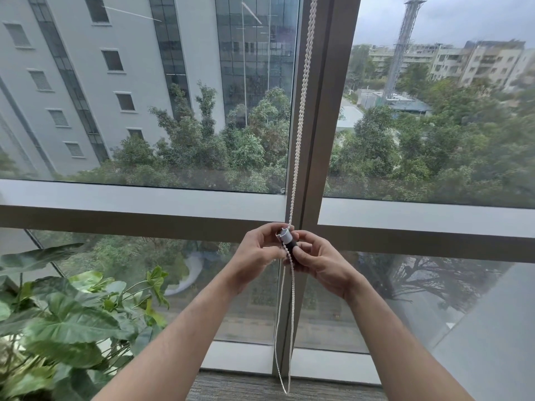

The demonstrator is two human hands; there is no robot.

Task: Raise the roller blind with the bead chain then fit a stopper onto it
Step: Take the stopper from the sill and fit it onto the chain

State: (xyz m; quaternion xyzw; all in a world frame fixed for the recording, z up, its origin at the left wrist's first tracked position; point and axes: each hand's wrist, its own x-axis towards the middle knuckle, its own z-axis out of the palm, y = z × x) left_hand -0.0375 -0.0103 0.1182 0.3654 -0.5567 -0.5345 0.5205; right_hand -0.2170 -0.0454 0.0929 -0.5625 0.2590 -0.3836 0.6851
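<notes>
Forearms: 2 bare forearms reach up from the bottom edge and meet at the centre, in front of the window mullion [314,140].
Left hand: the left hand [257,253] is curled, its fingertips pinching the bead chain [301,111] and touching the left side of the stopper [286,237].
Right hand: the right hand [317,263] is closed around the dark lower part of the stopper, thumb and forefinger pressing it from the right.
Stopper: a small cylinder, pale grey or white and open like a short tube on top, black below; it sits between both sets of fingertips, right against the chain. Whether it is already clipped on cannot be told.
Bead chain: white, made of small round beads; 2 strands hang close together, twisted around each other, from the top of the view down along the mullion to the hands. Below the hands the strands part slightly and join in a narrow loop just above the floor.
Window: large glass panes in smooth grey metal framing, with a wide horizontal rail just behind the hands.
Plant: a leafy plant [66,322] with broad, veined green leaves fills the lower left corner; its pot is not visible.
Floor: a strip of grey ribbed carpet [246,389] lies under the window.
Outside: a pale building, green treetops and a lattice mast are seen through the glass.
</notes>
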